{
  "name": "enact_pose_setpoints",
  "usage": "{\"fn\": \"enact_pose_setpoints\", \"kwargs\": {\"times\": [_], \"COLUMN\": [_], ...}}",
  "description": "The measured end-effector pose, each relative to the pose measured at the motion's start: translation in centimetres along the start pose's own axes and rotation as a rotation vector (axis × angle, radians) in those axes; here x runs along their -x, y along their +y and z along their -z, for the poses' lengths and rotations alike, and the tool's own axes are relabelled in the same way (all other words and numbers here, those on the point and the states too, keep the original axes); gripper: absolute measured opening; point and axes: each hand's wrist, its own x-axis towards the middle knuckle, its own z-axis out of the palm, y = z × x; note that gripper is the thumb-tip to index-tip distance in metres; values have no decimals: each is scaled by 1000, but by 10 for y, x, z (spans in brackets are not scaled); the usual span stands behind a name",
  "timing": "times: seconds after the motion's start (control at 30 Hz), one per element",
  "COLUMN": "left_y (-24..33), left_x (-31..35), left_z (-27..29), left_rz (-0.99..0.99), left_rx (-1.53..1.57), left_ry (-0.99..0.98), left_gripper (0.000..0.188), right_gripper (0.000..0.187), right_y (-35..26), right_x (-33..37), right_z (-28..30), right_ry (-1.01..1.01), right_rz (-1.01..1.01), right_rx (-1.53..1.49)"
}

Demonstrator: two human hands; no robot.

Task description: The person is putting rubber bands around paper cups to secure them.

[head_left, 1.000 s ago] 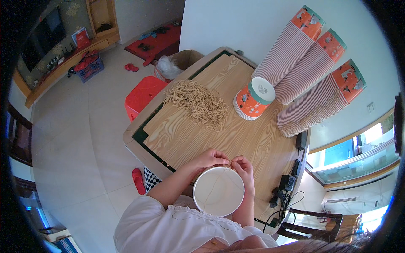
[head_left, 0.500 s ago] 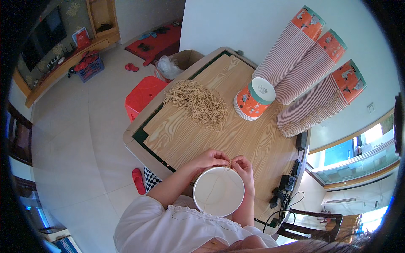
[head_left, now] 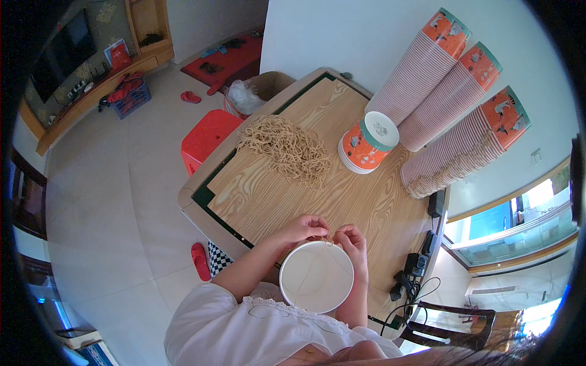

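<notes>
Your left hand [head_left: 309, 228] has edged away from your right hand [head_left: 352, 241].
Both pinch thin twine [head_left: 328, 240] at the far rim of the white tub [head_left: 332, 283].

Soft daylight, glare at right.

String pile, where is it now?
Head view: the string pile lies on the table, toward its left edge, between the red stool and short cup stack.

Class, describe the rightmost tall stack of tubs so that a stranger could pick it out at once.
Start at the wood-grain table. Toward its right side stand three tall stacks of nested tubs. The rightmost stack alone has tan strings bunched down its side.
</notes>
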Motion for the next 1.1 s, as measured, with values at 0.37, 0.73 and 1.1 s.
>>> {"fn": "enact_pose_setpoints", "kwargs": {"times": [0.37, 0.73, 1.1], "left_y": [-1, 4, 16], "left_x": [1, 6, 19], "left_z": [4, 14, 12], "left_rz": [33, -14, 26], "left_rx": [71, 16, -74], "left_ry": [20, 40, -28], "left_gripper": [13, 14, 23], "right_gripper": [27, 38, 38], "right_y": [-9, -12, -11], "right_x": [15, 14, 13], "right_z": [1, 6, 3], "right_ry": [-171, -286, -178], "right_rz": [-105, -135, -127], "right_rx": [-155, -115, -128]}}
